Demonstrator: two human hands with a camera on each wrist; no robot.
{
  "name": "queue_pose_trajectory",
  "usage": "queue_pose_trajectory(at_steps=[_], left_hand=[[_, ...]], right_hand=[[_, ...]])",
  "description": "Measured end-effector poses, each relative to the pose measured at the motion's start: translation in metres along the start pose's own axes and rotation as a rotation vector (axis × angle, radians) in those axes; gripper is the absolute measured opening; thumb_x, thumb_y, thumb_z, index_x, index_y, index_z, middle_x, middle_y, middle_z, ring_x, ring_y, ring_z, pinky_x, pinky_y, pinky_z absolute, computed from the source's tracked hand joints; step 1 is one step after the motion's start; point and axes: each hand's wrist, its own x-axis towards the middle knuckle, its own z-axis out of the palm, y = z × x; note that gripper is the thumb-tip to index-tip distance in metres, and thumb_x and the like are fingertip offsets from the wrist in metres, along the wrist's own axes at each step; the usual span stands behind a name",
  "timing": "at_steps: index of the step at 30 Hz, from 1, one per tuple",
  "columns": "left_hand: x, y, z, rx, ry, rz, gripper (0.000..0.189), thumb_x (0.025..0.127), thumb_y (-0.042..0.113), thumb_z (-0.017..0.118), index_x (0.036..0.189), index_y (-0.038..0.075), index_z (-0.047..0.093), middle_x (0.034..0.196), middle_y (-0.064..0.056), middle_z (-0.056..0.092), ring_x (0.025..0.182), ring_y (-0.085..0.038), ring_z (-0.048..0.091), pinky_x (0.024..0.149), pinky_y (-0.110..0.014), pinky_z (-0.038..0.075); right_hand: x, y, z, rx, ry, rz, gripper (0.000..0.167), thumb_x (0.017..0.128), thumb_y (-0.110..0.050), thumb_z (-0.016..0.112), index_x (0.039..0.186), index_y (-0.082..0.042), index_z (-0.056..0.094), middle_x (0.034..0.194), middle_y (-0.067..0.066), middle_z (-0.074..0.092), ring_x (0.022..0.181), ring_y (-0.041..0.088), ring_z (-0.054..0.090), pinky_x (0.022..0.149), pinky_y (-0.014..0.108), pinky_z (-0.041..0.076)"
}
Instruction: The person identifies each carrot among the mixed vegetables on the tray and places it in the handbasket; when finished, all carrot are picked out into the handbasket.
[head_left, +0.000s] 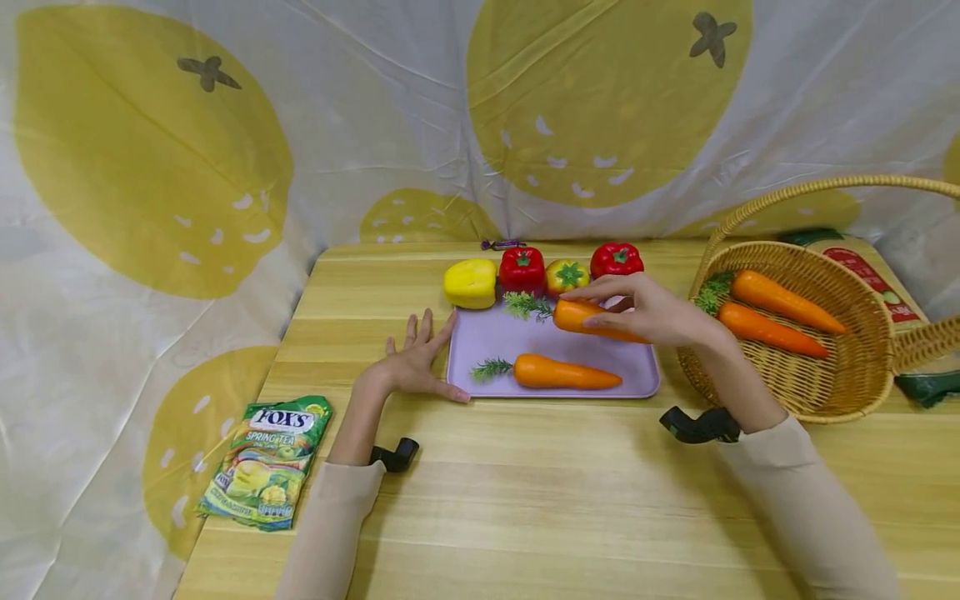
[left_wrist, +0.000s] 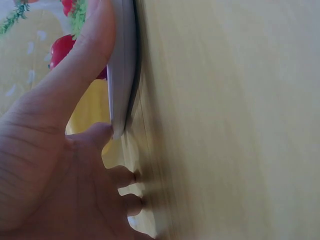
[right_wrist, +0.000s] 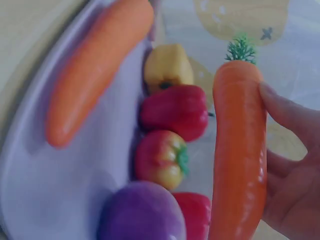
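Observation:
My right hand (head_left: 647, 310) grips an orange carrot (right_wrist: 239, 150) near its leafy end, thumb on one side and fingers on the other. In the head view this carrot overlaps the back half of a lilac tray (head_left: 480, 337). A second carrot (head_left: 566, 372) lies along the tray's front, its green top to the left. At the tray's left end, my left hand (head_left: 411, 365) has its fingers spread. Its thumb touches the front corner and its index finger the left rim, while other fingertips reach down to the table.
Behind the tray sit a yellow pepper (head_left: 470, 283), red peppers (head_left: 522, 270) and a red-yellow one (head_left: 567, 277). A rounded purple object (right_wrist: 142, 215) shows beside them. Right stands a wicker basket (head_left: 795, 392) with two carrots (head_left: 787, 300). Left lies a Fox's candy bag (head_left: 266, 462).

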Motion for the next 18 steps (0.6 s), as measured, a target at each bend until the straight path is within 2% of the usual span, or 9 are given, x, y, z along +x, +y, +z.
queue_pose_trajectory(at_steps=[3, 6, 7, 11, 13, 15, 18], left_hand=[[0.000, 0.000, 0.000, 0.005, 0.001, 0.003, 0.138, 0.074, 0.066, 0.084, 0.166, 0.032, -0.012, 0.169, -0.019, -0.030, 0.156, -0.044, -0.028, 0.117, -0.081, -0.009], [0.000, 0.000, 0.000, 0.007, 0.001, 0.004, 0.138, 0.074, 0.066, 0.084, 0.166, 0.032, -0.012, 0.169, -0.020, -0.030, 0.156, -0.044, -0.028, 0.117, -0.081, -0.009], [0.000, -0.001, 0.000, 0.006, 0.001, 0.004, 0.138, 0.074, 0.067, 0.084, 0.166, 0.032, -0.012, 0.169, -0.020, -0.030, 0.156, -0.044, -0.028, 0.117, -0.081, -0.009], [0.000, -0.001, 0.000, 0.001, -0.001, 0.006, 0.138, 0.074, 0.067, 0.084, 0.166, 0.031, -0.012, 0.169, -0.020, -0.030, 0.156, -0.045, -0.028, 0.117, -0.081, -0.009], [0.000, -0.001, 0.000, -0.001, -0.003, 0.009, 0.138, 0.074, 0.067, 0.084, 0.166, 0.031, -0.012, 0.169, -0.020, -0.030, 0.156, -0.045, -0.028, 0.116, -0.081, -0.010], [0.000, -0.001, 0.000, -0.003, -0.003, 0.013, 0.137, 0.074, 0.067, 0.084, 0.166, 0.031, -0.012, 0.169, -0.020, -0.030, 0.156, -0.045, -0.028, 0.116, -0.081, -0.009], [0.001, -0.001, 0.000, -0.002, -0.002, 0.015, 0.137, 0.074, 0.067, 0.084, 0.166, 0.031, -0.011, 0.169, -0.020, -0.030, 0.156, -0.044, -0.028, 0.116, -0.081, -0.009]], right_hand=[[-0.013, -0.007, -0.013, -0.014, 0.028, 0.071, 0.039, 0.098, -0.021, 0.073, 0.136, -0.026, 0.070, 0.138, 0.001, 0.069, 0.113, 0.016, 0.065, 0.089, 0.023, 0.057], [-0.027, -0.012, -0.027, -0.028, 0.077, 0.142, 0.039, 0.097, -0.025, 0.075, 0.135, -0.032, 0.070, 0.140, -0.002, 0.067, 0.108, 0.011, 0.064, 0.077, 0.024, 0.055], [-0.031, -0.012, -0.032, -0.028, 0.086, 0.160, 0.040, 0.096, -0.025, 0.075, 0.135, -0.033, 0.070, 0.141, -0.001, 0.067, 0.100, 0.010, 0.065, 0.071, 0.025, 0.054], [-0.052, -0.011, -0.052, -0.062, 0.120, 0.185, 0.039, 0.097, -0.023, 0.075, 0.135, -0.030, 0.070, 0.139, 0.001, 0.068, 0.088, 0.011, 0.064, 0.063, 0.026, 0.051], [-0.062, -0.008, -0.063, -0.086, 0.133, 0.168, 0.040, 0.096, -0.019, 0.075, 0.135, -0.027, 0.071, 0.136, 0.000, 0.069, 0.085, 0.012, 0.065, 0.065, 0.025, 0.052], [-0.071, -0.004, -0.073, -0.114, 0.142, 0.141, 0.041, 0.095, -0.015, 0.075, 0.135, -0.024, 0.071, 0.133, -0.005, 0.071, 0.096, 0.010, 0.067, 0.072, 0.021, 0.054], [-0.083, 0.005, -0.088, -0.143, 0.130, 0.110, 0.043, 0.095, -0.011, 0.075, 0.137, -0.020, 0.070, 0.134, -0.011, 0.070, 0.114, 0.001, 0.062, 0.082, 0.013, 0.052]])
